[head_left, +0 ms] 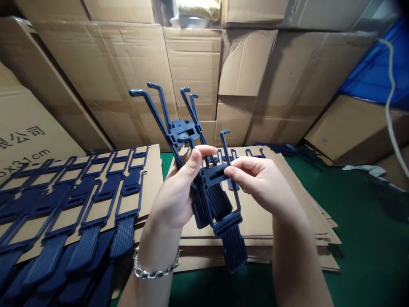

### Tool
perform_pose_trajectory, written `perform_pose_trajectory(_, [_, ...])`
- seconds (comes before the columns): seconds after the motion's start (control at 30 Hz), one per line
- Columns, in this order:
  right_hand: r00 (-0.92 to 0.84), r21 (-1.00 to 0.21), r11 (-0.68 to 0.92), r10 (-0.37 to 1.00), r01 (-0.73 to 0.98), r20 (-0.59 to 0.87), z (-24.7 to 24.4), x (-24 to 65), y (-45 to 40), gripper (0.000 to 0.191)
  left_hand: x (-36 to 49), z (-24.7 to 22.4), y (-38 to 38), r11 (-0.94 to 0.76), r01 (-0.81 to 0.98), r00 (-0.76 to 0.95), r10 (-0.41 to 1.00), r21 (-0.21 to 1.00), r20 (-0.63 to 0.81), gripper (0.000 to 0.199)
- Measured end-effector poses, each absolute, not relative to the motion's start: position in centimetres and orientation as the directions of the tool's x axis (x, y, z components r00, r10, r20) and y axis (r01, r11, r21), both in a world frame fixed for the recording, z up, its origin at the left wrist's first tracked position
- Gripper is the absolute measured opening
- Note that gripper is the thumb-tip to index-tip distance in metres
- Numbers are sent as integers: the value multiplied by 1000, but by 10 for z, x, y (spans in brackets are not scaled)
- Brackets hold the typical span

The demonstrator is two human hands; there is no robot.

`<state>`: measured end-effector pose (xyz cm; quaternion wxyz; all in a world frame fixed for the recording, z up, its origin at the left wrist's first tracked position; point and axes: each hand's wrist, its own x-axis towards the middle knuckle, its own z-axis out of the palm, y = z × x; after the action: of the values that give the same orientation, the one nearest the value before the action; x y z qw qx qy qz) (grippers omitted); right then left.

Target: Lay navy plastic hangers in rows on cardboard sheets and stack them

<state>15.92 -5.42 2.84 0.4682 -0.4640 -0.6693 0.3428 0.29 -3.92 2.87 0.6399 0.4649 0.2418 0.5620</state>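
Observation:
My left hand (174, 198) is closed around a small bunch of dark blue plastic brackets (185, 133), whose long hooked arms point up and away from me. Closest to me is one bracket (231, 217) with a ribbed foot hanging down and a slotted crosspiece (214, 175) between its arms. Thumb and fingers of my right hand (252, 177) pinch the right end of that crosspiece, next to the upright arm. My left fingers hide part of the bunch, so I cannot tell how each bracket is held.
More such brackets (128, 209) lie in rows on cardboard at the left. Flat cardboard sheets (255, 217) are stacked under my hands on a green table (306, 187). Cardboard boxes (128, 72) wall off the back; a white cable (388, 98) hangs at the right.

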Motion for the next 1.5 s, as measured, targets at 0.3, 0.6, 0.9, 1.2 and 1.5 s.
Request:
perform_pose_trajectory(0.3, [-123,-840,318,948,439,294,22,160,-50,28,2,26,-29,-157,-388,138,965,908,225,35])
perform_pose_trajectory(0.6, [-122,-901,148,987,409,107,1,161,-22,17,-25,37,-16,-509,-492,-330,860,706,390,23])
perform_pose_trajectory(0.9, [-364,-914,-94,897,395,-250,-45,114,7,40,-36,47,-13,-543,-709,-478,839,450,259,10])
perform_pose_trajectory(1.2, [-363,-910,-103,894,401,-261,-63,103,11,38,-34,40,-15,-509,-681,-387,861,526,331,18])
perform_pose_trajectory(1.5, [-323,-900,-182,890,395,-322,-71,98,15,47,-34,40,-14,-506,-681,-382,862,529,332,17])
